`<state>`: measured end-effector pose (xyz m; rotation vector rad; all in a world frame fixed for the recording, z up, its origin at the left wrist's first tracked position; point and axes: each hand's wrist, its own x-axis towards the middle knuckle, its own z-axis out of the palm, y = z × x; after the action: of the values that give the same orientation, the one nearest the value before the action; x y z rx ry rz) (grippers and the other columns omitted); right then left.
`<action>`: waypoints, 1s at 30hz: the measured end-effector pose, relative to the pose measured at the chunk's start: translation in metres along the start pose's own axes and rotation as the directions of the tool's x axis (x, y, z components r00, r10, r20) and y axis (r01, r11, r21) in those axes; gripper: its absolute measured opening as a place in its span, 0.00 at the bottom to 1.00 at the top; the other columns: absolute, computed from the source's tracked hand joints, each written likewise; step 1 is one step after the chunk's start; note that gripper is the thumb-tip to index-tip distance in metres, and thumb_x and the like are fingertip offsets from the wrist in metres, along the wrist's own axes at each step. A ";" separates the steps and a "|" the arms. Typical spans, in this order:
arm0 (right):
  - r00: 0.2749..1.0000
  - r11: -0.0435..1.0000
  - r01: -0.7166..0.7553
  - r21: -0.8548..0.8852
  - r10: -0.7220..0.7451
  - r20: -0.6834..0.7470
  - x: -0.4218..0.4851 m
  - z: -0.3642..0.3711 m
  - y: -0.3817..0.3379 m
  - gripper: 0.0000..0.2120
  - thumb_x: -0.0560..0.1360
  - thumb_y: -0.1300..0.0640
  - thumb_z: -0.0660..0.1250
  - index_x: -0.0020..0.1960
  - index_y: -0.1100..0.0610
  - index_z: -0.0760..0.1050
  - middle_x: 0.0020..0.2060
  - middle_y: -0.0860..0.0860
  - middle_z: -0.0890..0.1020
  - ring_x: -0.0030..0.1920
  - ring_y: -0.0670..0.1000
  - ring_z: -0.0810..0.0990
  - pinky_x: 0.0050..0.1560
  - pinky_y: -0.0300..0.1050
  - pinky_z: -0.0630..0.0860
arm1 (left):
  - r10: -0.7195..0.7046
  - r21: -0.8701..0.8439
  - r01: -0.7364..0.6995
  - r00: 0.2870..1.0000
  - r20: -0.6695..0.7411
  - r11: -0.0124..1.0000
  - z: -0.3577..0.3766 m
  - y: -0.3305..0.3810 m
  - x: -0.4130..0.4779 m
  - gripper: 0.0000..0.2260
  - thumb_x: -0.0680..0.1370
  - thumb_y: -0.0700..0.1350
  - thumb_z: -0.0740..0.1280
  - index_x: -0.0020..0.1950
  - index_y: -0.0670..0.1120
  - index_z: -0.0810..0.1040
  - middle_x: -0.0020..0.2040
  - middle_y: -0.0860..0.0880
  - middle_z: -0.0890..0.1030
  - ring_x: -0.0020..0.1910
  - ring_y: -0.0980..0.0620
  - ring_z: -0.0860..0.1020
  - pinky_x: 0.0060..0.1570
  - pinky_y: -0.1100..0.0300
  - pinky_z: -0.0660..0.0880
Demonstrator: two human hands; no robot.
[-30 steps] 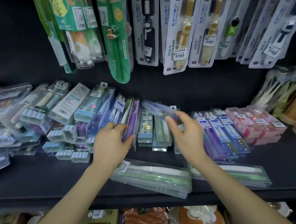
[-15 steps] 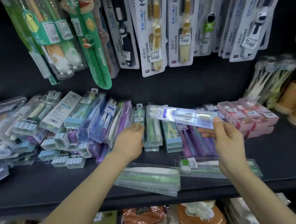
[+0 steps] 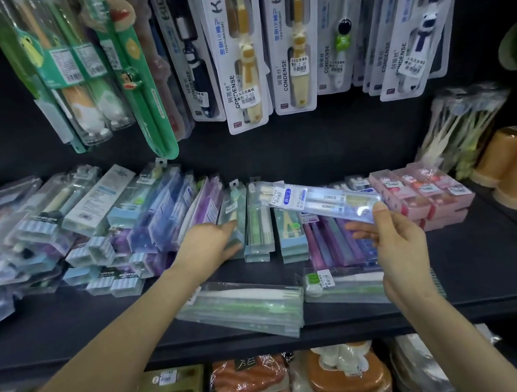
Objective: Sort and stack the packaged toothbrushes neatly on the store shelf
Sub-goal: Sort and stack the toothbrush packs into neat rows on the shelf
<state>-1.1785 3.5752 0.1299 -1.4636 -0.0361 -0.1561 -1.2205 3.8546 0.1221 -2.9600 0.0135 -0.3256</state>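
**Sorting the toothbrush shelf, pack by pack**

A person is working along a dark store shelf (image 3: 75,340). The right hand (image 3: 405,254) is pinching the near end of a clear twin pack (image 3: 317,201) between thumb and fingers. It is holding the pack in the air, slanting away to the left above the purple packs (image 3: 334,239).

The left hand (image 3: 208,245) is lying with fingers nearly straight against a teal pack (image 3: 234,217). It is gripping nothing and seems to be steadying the upright row just beyond its fingertips.

Between the two hands, a few narrow packs are standing in tidy columns. To the right of the right hand, pink boxes (image 3: 424,189) are sitting squared in a neat block. Those parts are looking finished.

To the left of the left hand, the job is looking far from done. The leaning packs (image 3: 164,217) are tipping onto one another like fallen books, and farther left a loose heap (image 3: 18,238) is sprawling across the shelf.

Nearer the person than either hand, flat stacks (image 3: 246,310) of clear packs are lying askew along the shelf's front, and the one beside the left forearm is fanning out.

Judging by this, less than half the shelf is standing in order, and the lifted pack is waiting for a matching pile. Above both hands, kids' brushes (image 3: 245,70) are hanging in a row.
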 end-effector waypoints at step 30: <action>0.997 0.998 -0.053 0.019 0.055 -0.062 -0.007 -0.017 -0.016 0.14 0.80 0.48 0.59 0.49 0.55 0.79 0.40 0.53 0.85 0.40 0.47 0.83 0.38 0.34 0.74 | -0.025 -0.026 0.026 0.998 0.053 0.999 0.002 0.000 0.010 0.20 0.77 0.58 0.64 0.66 0.51 0.76 0.60 0.52 0.79 0.58 0.51 0.77 0.54 0.57 0.73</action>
<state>-1.1883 3.5576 0.1429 -1.4398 0.0529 -0.1572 -1.2107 3.8541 0.1225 -2.9964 -0.0265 -0.2526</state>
